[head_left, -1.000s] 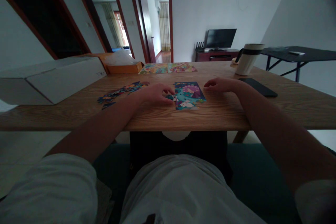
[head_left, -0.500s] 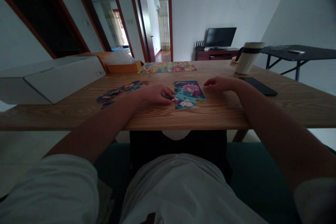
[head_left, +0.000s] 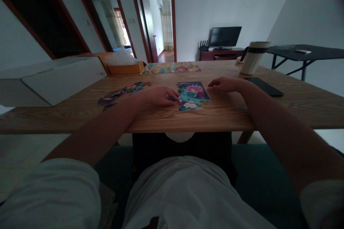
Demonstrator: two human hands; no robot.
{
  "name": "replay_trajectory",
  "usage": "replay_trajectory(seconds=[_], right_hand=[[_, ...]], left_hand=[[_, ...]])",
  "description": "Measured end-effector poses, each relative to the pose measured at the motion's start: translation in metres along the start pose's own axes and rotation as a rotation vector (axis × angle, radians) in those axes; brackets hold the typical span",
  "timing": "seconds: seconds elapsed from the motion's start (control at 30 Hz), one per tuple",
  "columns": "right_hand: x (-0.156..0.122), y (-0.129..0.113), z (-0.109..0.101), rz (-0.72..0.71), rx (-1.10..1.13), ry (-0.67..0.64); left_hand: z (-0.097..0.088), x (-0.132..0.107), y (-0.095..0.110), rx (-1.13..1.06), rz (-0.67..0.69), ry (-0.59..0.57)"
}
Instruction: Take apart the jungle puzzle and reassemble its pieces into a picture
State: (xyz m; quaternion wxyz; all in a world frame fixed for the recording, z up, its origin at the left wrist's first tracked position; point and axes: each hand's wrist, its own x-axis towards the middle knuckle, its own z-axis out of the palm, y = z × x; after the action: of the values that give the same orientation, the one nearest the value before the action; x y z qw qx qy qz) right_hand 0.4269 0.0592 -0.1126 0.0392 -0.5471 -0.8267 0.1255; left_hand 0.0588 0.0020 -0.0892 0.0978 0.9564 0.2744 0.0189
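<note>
Colourful cardboard jigsaw pieces [head_left: 118,94] lie in a loose strip on the left of the light wooden table [head_left: 67,121]. My left hand [head_left: 159,95] sits curled, its fingers [head_left: 169,102] down on a small piece [head_left: 174,98] at the left edge of the teal-and-pink assembled puzzle [head_left: 192,96], near the table's front edge; I cannot tell whether they grip it. My right hand [head_left: 224,84] lies open, just beside the puzzle's right edge. The pieces look thin, stiff and light, so I'd judge them best pinched by their edges and lifted gently.
</note>
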Motion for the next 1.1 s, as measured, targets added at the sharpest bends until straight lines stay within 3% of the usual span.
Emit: replay_trajectory(seconds=[0.33, 0.5, 0.7, 0.83, 0.97, 1.1], right_hand=[[0.001, 0.003, 0.001, 0.001, 0.009, 0.015], [0.000, -0.001, 0.000, 0.012, 0.063, 0.034], [-0.004, -0.007, -0.001, 0.051, 0.073, 0.098], [-0.007, -0.008, -0.001, 0.043, 0.058, 0.097], [-0.006, -0.009, 0.000, 0.055, 0.099, 0.095], [-0.007, -0.012, 0.000, 0.096, 0.165, 0.112]], left_hand=[[0.000, 0.000, -0.005, 0.039, 0.047, -0.088], [0.007, 0.004, -0.006, 0.049, 0.050, -0.037], [0.011, 0.018, 0.008, 0.042, 0.048, 0.016], [-0.019, 0.002, -0.004, -0.041, -0.192, 0.121], [-0.053, -0.044, -0.049, -0.066, -0.476, 0.307], [-0.062, -0.083, -0.094, 0.036, -0.771, 0.182]])
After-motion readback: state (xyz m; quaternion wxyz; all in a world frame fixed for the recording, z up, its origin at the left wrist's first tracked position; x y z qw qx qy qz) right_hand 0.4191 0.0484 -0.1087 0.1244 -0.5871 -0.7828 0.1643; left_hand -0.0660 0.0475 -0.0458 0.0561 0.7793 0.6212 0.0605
